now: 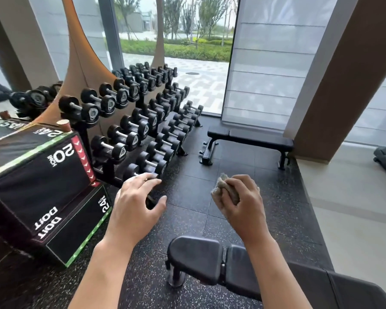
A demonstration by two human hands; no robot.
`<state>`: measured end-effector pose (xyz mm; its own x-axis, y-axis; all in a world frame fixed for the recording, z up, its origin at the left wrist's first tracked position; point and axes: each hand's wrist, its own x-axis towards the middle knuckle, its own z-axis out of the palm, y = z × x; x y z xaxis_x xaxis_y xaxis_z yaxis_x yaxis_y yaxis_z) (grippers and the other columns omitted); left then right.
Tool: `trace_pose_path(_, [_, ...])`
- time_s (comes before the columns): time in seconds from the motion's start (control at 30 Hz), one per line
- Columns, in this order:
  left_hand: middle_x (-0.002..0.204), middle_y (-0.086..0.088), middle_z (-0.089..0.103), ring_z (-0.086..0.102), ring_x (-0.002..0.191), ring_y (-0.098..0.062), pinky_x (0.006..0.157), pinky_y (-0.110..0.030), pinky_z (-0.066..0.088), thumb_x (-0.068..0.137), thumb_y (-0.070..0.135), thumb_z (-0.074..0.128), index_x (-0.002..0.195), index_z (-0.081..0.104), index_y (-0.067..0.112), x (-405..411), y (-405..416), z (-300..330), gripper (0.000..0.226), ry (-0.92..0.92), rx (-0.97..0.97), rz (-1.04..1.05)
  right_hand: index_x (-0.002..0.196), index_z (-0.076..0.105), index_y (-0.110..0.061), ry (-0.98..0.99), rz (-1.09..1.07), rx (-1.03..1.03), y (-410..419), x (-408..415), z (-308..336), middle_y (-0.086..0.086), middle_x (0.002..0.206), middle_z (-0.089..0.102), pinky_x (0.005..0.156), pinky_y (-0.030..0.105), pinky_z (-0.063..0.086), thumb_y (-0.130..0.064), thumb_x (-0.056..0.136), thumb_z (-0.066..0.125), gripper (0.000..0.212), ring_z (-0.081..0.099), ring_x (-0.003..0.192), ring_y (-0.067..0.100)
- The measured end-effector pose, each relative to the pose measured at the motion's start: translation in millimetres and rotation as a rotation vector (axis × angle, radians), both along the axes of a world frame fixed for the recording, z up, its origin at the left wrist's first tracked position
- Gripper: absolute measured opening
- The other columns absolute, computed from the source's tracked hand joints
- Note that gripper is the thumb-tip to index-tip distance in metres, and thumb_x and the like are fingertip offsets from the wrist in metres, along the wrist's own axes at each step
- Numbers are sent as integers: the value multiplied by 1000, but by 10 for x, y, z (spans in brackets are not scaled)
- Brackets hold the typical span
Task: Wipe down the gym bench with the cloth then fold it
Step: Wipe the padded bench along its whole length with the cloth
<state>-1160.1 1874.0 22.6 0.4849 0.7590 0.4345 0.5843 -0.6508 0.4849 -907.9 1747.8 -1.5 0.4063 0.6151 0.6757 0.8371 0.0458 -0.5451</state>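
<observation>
The right hand [243, 204] has its fingers [232, 192] clenched around the bunched cloth [223, 186], at 12 o'clock above the bench [196, 257] (black padding); left hand [136, 204] hovers, fingers spread, empty.

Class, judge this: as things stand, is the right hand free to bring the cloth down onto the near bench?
Probably yes. The right hand grips the cloth above the near bench, with nothing visible between them.
</observation>
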Motion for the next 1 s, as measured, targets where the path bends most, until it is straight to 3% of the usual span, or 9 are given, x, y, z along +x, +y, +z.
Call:
trace_pose_path(0.1, [145,8,57,45,140,-19,114,-54,44,87,51,61,130,67,24,-41,194,-73,51,-22,-14,5,112,65,-30,-40,0,-1,250,-51,-47,-24,110,50,92,42,51,-48,96,61,24,52,105,1])
trace_pose_path(0.23, [145,8,56,44,141,-17,114,-53,43,88,53,59,131,67,25,-7,533,-181,52,-38,-40,8,117,65,-30,-90,-5,22,623,-5,-74,-25,116,50,98,12,34,-54,100,56,31,57,101,17])
trace_pose_path(0.4, [145,8,57,44,140,-18,117,-49,40,88,51,59,130,68,25,232,995,-250,50,-28,-53,3,118,67,-23,-117,-4,98,1154,213,-222,-14,119,57,96,23,40,-39,98,68,25,57,102,16])
trace_pose_path(0.53, [143,2,59,46,139,-19,118,-45,39,87,45,65,129,69,22,551,1419,-208,48,28,-44,9,118,69,-22,-86,11,113,1642,516,-320,-15,120,57,97,29,43,-28,94,76,26,56,105,11])
trace_pose_path(0.77, [143,2,58,44,139,-17,120,-37,33,87,45,62,129,69,21,1047,2120,84,49,84,18,60,117,71,-20,-45,58,147,2534,1055,-259,-13,116,58,100,16,34,-26,94,77,25,59,104,17])
trace_pose_path(1.0, [144,1,58,44,140,-19,119,-46,37,91,38,67,132,68,19,1290,2757,165,46,110,53,82,116,71,-15,-43,44,141,3221,1339,-297,-7,117,60,101,11,32,-25,94,77,25,60,105,20])
